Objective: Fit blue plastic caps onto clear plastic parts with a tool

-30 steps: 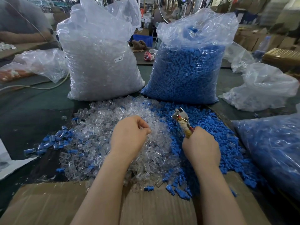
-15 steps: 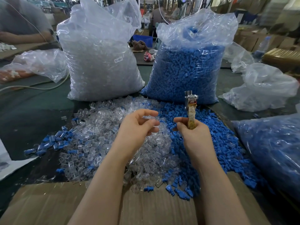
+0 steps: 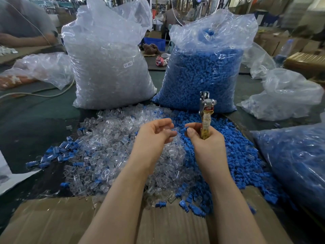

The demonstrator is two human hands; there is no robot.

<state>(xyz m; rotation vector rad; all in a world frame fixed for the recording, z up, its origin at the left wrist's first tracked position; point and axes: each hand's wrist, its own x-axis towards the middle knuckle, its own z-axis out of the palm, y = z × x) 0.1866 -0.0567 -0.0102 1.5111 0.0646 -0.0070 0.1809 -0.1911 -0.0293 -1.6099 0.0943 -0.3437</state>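
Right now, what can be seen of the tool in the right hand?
The tool stands nearly upright in the right hand, whose fingers curl round its lower handle. The handle looks wrapped in yellowish tape, with a touch of red near the top. Above it sits a shiny metal head with a pivot and narrow tip, pointing up in front of the bag of blue caps. Nothing else touches it.

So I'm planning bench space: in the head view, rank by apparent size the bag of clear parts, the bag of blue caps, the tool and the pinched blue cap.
1-2. Bag of clear parts and bag of blue caps: too alike to rank.
3. Tool.
4. Pinched blue cap.
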